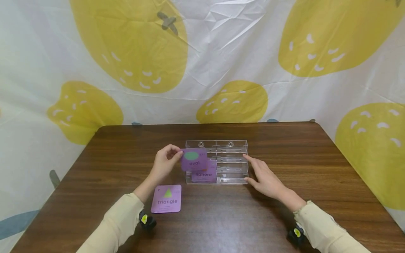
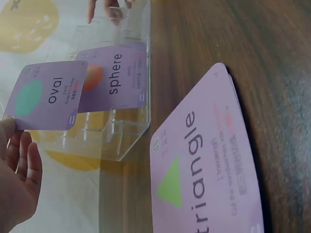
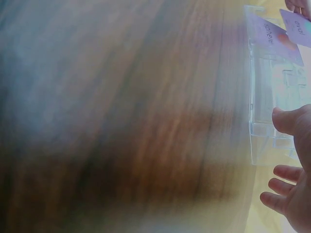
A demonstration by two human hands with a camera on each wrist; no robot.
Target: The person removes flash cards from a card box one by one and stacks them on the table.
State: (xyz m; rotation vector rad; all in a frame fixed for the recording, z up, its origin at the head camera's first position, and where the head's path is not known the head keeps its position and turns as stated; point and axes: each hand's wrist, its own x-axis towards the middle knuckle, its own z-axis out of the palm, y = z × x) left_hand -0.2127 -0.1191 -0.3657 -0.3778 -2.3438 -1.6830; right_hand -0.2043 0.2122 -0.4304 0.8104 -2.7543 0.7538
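My left hand (image 1: 166, 160) pinches the left edge of a purple oval card (image 1: 193, 164), marked with a green ellipse, in front of a clear plastic tiered card rack (image 1: 232, 169). Behind and below it, a purple sphere card (image 1: 204, 175) stands in the rack's lower left pocket, its upper part covered by the oval card. At the rack's right side my right hand (image 1: 265, 177) rests with fingers extended, thumb and fingertip against its edge. In the left wrist view the oval card (image 2: 46, 97) tilts above the sphere card (image 2: 116, 77).
On the table, left of the rack, lies a purple triangle card (image 1: 166, 199); the left wrist view suggests a small stack beneath it. The brown wooden table (image 1: 205, 225) ends at a white curtain (image 1: 209, 66) printed with yellow fruit.
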